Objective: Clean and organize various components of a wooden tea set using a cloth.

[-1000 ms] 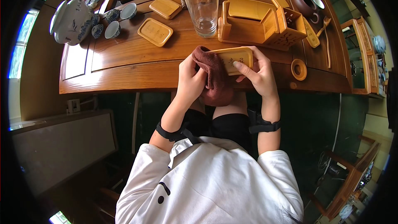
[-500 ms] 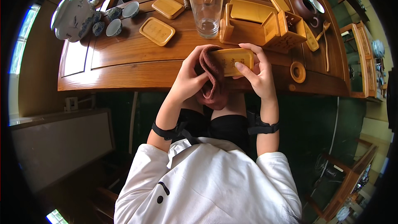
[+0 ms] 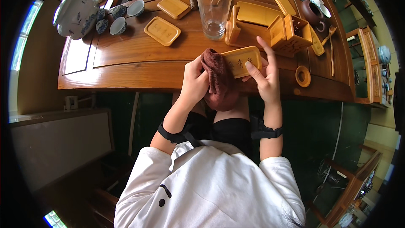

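Observation:
A small yellow bamboo tray (image 3: 241, 61) with dark engraved characters is held over the table's front edge. My right hand (image 3: 265, 71) pinches its right end, thumb on the face and the index finger raised off it. In my left hand (image 3: 196, 80) a brown cloth (image 3: 218, 76) is bunched and wrapped over the tray's left end; the fingertips under the cloth are hidden. The cloth's lower part hangs down above my lap. Two similar bamboo trays, one (image 3: 162, 31) nearer and one (image 3: 173, 7) farther, lie on the table to the left.
Beyond my hands stand a tall clear glass (image 3: 214, 10) and a bamboo holder (image 3: 291, 36). A round wooden ring (image 3: 303, 76) lies near the right edge. Small cups (image 3: 118, 25) and a white-and-blue pot (image 3: 76, 14) are at left; a brown teapot (image 3: 312, 12) is at far right.
My right index finger has lifted off the tray's upper edge. The tray has shifted slightly right and tilted, and the cloth has bunched differently over its left end.

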Motion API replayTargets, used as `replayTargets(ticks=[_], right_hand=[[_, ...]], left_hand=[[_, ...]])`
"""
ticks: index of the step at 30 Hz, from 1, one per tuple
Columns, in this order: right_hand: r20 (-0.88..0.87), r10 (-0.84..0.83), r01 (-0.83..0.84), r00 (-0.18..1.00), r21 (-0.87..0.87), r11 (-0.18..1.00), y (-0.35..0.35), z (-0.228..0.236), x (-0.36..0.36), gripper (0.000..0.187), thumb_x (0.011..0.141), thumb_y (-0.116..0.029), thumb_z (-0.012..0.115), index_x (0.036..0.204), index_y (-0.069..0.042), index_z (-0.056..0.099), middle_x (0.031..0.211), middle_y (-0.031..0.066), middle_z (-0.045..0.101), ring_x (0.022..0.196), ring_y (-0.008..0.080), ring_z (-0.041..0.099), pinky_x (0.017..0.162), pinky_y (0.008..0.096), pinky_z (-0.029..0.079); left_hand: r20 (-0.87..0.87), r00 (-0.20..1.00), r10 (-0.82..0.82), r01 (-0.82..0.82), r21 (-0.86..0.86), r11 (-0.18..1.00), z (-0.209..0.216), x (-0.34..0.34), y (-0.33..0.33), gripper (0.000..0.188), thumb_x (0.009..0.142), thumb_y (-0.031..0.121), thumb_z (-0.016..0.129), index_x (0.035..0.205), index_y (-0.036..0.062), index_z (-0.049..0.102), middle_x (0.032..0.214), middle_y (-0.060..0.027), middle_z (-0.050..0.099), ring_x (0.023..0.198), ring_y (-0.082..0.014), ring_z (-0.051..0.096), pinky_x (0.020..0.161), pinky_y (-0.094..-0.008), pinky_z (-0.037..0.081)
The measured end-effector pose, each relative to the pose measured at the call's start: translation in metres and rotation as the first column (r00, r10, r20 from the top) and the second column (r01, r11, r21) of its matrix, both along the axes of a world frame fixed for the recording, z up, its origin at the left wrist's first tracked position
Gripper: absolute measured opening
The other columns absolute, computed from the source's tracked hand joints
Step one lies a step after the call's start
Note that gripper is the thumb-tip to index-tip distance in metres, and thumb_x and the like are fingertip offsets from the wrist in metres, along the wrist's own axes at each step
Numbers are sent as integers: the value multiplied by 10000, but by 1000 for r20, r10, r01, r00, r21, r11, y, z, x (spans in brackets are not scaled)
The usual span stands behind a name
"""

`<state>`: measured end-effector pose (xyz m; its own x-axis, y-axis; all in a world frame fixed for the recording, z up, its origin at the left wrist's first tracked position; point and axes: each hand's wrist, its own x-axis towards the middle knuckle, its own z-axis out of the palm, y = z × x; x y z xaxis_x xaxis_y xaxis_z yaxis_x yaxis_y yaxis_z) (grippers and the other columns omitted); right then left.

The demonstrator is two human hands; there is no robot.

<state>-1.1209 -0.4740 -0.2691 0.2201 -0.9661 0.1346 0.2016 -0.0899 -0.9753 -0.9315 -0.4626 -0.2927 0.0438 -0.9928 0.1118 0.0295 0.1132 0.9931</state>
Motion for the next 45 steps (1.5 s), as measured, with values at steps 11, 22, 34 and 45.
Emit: replayTargets(ticks=[11,22,34,45], right_hand=[[43,-87,87,995,20,996,-6,-13,-6,260,909,-112,617,1146,-47,530,1004,46,642,694,40,559,503,185,446],[-119,80,-71,990,78,994,-6,-9,-6,383,877,-151,662,1216,-42,522,920,14,651,664,23,558,527,165,441],[-277,-203,142,939,-226,964,8,-16,3,425,858,-85,649,1245,-14,489,884,112,662,685,137,669,595,256,514],[-334,-190,31,923,-428,903,-1,-11,9,403,908,-32,548,1308,-77,537,780,138,513,645,225,504,654,302,446]], left_hand=[[225,963,-151,165,-46,985,11,4,3,215,786,40,598,963,-80,609,770,-94,653,721,-80,565,675,-242,471],[232,939,-253,263,-9,965,12,7,4,242,791,40,606,997,-86,602,839,-42,654,784,-62,553,720,-221,462],[27,992,-125,125,-8,992,8,-1,2,210,777,-28,557,978,-50,615,866,-15,646,832,-68,581,746,-224,477],[4,997,-82,82,-5,997,1,9,3,253,789,-36,565,1036,-56,615,930,-42,661,864,-90,599,800,-236,479]])
